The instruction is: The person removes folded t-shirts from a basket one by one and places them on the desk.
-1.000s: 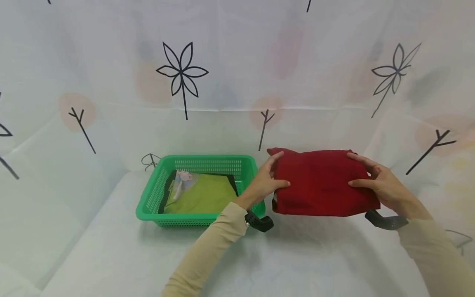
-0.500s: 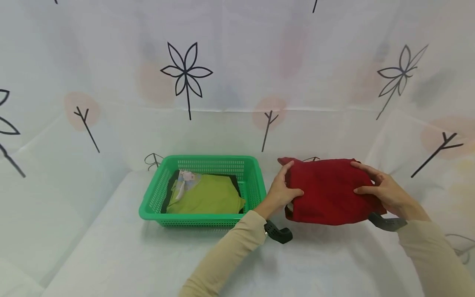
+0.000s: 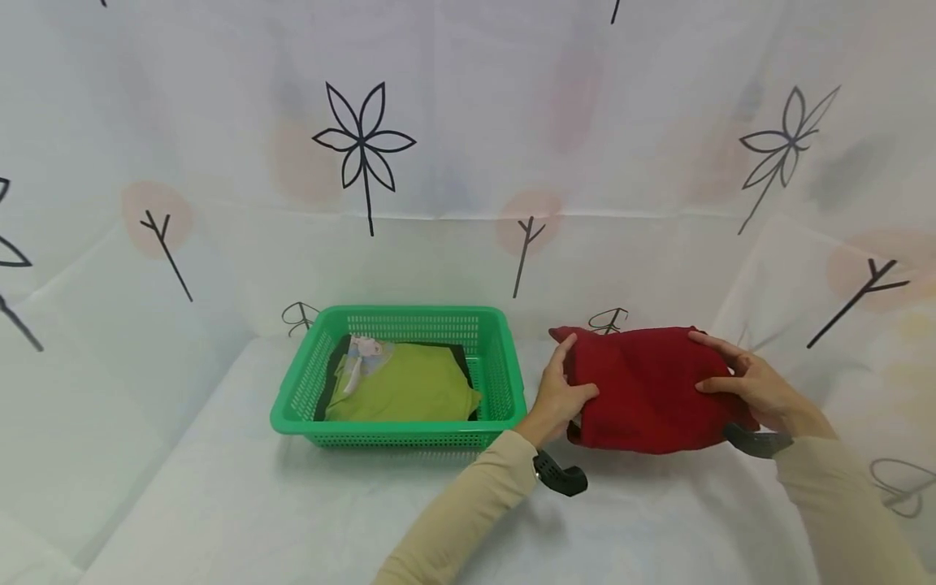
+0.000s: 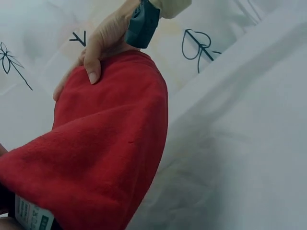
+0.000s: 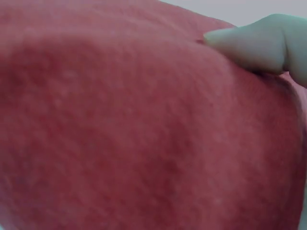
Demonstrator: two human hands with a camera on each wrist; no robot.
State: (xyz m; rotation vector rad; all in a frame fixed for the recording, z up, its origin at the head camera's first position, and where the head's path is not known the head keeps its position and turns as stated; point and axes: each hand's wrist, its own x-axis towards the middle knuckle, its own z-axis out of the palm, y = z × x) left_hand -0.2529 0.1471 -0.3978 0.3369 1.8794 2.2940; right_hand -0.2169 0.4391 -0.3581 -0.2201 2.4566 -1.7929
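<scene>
Both hands grip a folded red garment, one at each side, low over the white-covered table. My left hand pinches its left edge, thumb on the front face and fingers behind. At the right edge, my right hand holds it the same way. The left wrist view shows a white printed label at the garment's open end, with the right hand's thumb pressing the far end. Red fabric fills most of the right wrist view. The fingers behind the cloth are mostly hidden.
To the left of the garment stands a green plastic basket. Inside it lies a folded lime-green garment with a printed picture, over dark fabric. A white patterned sheet hangs behind and covers the table.
The red garment has come down toward the table and shifted a little right. Both hands have lowered with it, the left one also moving right, away from the basket.
</scene>
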